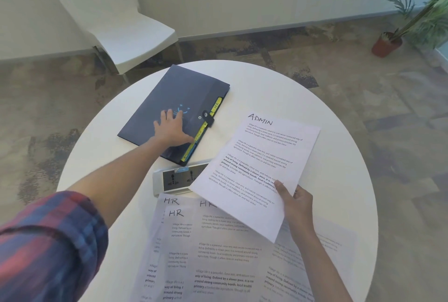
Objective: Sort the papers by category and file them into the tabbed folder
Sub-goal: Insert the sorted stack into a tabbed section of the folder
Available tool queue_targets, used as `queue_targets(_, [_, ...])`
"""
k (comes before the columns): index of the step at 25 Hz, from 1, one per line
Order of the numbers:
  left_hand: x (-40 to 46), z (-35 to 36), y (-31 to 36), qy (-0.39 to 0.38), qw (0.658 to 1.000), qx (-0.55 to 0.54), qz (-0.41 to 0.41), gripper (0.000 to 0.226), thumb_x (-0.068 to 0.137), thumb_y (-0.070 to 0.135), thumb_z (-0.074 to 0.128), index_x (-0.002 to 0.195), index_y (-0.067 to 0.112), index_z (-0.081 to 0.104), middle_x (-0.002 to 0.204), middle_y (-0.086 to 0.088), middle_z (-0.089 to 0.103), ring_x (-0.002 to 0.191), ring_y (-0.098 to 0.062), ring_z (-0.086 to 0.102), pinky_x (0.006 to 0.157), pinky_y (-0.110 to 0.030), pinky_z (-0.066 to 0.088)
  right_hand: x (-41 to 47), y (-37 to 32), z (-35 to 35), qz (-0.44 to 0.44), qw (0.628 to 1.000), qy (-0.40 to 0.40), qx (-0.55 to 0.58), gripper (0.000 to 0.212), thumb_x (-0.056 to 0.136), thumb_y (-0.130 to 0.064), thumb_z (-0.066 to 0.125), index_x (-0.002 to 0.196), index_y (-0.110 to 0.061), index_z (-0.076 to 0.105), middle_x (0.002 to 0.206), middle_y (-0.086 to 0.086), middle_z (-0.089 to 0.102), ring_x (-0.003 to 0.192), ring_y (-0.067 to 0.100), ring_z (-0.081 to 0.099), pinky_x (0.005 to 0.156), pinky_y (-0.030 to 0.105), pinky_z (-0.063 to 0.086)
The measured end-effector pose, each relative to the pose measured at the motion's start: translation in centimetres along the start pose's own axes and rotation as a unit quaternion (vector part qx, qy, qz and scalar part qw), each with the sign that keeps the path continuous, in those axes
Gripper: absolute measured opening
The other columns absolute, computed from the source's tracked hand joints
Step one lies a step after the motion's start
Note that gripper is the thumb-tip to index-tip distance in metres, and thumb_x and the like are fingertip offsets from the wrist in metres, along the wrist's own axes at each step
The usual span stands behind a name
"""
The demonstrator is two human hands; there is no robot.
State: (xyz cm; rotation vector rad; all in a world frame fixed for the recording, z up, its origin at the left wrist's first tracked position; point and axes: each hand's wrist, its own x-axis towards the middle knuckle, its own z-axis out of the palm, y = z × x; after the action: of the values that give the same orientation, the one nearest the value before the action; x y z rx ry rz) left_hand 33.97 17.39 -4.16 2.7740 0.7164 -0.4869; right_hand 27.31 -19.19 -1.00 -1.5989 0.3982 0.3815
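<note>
Nothing filed — folder point(173, 112) snapped closed under flat left hand point(169, 129); right hand point(294, 201) pinches ADMIN sheet point(257, 173) (HR sheets point(208, 248) wait).

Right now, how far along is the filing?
Early. Done: three HR sheets lie stacked together near the table edge, so some sorting looks finished. In hand: the right hand holds the ADMIN sheet, and the left hand lies flat on the folder, fingers spread. Left: the folder's strap looks fastened, so it must be opened and all sheets filed behind its tabs.
</note>
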Motion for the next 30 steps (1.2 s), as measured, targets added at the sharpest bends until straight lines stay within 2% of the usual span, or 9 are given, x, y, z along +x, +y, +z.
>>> queue_targets(6, [-0.6, 0.8, 0.8, -0.030, 0.999, 0.036, -0.016, 0.097, 0.073, 0.061, 0.068, 0.147, 0.015, 0.024, 0.157, -0.017, 0.019, 0.144, -0.039, 0.020, 0.108, -0.058, 0.036, -0.1, 0.3, 0.1, 0.006, 1.000, 0.001, -0.002, 0.016, 0.092, -0.016, 0.069, 0.107, -0.015, 0.074, 0.104, -0.002, 0.078, 0.099, 0.019, 0.073, 0.094, 0.045, 0.056])
queue_targets(10, [-1.9, 2.0, 1.8, -0.017, 0.996, 0.085, -0.008, 0.081, 0.087, 0.048, 0.053, 0.149, 0.010, 0.019, 0.159, -0.024, 0.013, 0.145, -0.045, 0.017, 0.109, -0.058, 0.033, -0.1, 0.3, 0.2, 0.007, 1.000, -0.001, 0.001, 0.015, 0.092, -0.015, 0.069, 0.106, -0.016, 0.074, 0.104, -0.003, 0.078, 0.100, 0.018, 0.073, 0.095, 0.045, 0.056])
queue_targets(13, [-2.7, 2.2, 2.5, -0.011, 0.990, 0.138, 0.014, 0.064, 0.096, 0.035, 0.040, 0.150, 0.007, 0.019, 0.155, -0.029, 0.021, 0.141, -0.049, 0.026, 0.099, -0.053, 0.042, -0.1, 0.1, 0.3, 0.007, 1.000, -0.004, 0.002, 0.012, 0.092, -0.015, 0.069, 0.102, -0.019, 0.074, 0.102, -0.004, 0.078, 0.098, 0.017, 0.073, 0.093, 0.043, 0.057])
queue_targets(16, [-3.4, 1.1, 2.8, 0.036, 0.975, 0.208, 0.073, 0.044, 0.098, 0.021, 0.039, 0.138, 0.002, 0.036, 0.130, -0.026, 0.052, 0.110, -0.042, 0.059, 0.071, -0.040, 0.050, -0.2, -0.1, 0.4, 0.007, 1.000, -0.008, 0.003, 0.011, 0.092, -0.015, 0.069, 0.099, -0.021, 0.074, 0.100, -0.006, 0.078, 0.098, 0.017, 0.073, 0.092, 0.042, 0.057])
queue_targets(19, [-4.3, -0.2, 2.6, 0.068, 0.953, 0.267, 0.124, 0.028, 0.095, 0.008, 0.042, 0.122, 0.001, 0.046, 0.100, -0.014, 0.063, 0.079, -0.030, 0.067, 0.053, -0.033, 0.040, -0.4, -0.3, 0.4, 0.005, 1.000, -0.011, 0.003, 0.010, 0.092, -0.015, 0.069, 0.097, -0.022, 0.074, 0.097, -0.008, 0.078, 0.097, 0.017, 0.074, 0.089, 0.038, 0.058])
queue_targets(21, [-4.9, -1.4, 2.2, 0.082, 0.956, 0.254, 0.121, 0.033, 0.094, 0.006, 0.043, 0.127, 0.002, 0.042, 0.097, -0.013, 0.062, 0.074, -0.029, 0.066, 0.052, -0.033, 0.041, -0.5, -0.6, 0.5, 0.005, 1.000, -0.014, 0.006, 0.009, 0.092, -0.015, 0.069, 0.096, -0.022, 0.074, 0.097, -0.007, 0.078, 0.096, 0.017, 0.074, 0.088, 0.038, 0.058])
queue_targets(25, [-6.2, -3.8, 1.4, 0.088, 0.963, 0.210, 0.146, 0.070, 0.099, 0.010, 0.042, 0.154, 0.024, 0.000, 0.100, -0.016, 0.053, 0.065, -0.020, 0.054, 0.044, -0.025, 0.034, -0.1, -1.6, 1.3, 0.013, 1.000, -0.021, 0.016, 0.009, 0.092, -0.015, 0.069, 0.097, -0.019, 0.074, 0.097, -0.004, 0.079, 0.093, 0.018, 0.075, 0.088, 0.040, 0.058])
queue_targets(27, [-6.5, -4.6, 0.9, 0.079, 0.958, 0.234, 0.149, 0.060, 0.100, 0.013, 0.042, 0.152, 0.026, 0.015, 0.107, -0.016, 0.053, 0.067, -0.019, 0.051, 0.045, -0.023, 0.033, 0.4, -2.5, 2.1, 0.010, 0.999, -0.034, 0.018, 0.011, 0.092, -0.014, 0.069, 0.101, -0.017, 0.074, 0.098, -0.003, 0.079, 0.094, 0.018, 0.075, 0.088, 0.040, 0.058])
queue_targets(30, [-6.3, -5.6, 0.1, 0.098, 0.957, 0.238, 0.136, 0.024, 0.098, 0.009, 0.040, 0.118, 0.008, 0.053, 0.103, -0.012, 0.060, 0.067, -0.022, 0.053, 0.053, -0.030, 0.039, 1.8, -3.9, 4.1, -0.002, 0.998, -0.057, 0.000, 0.024, 0.092, -0.014, 0.069, 0.115, -0.008, 0.071, 0.106, 0.002, 0.077, 0.097, 0.020, 0.074, 0.091, 0.040, 0.058])
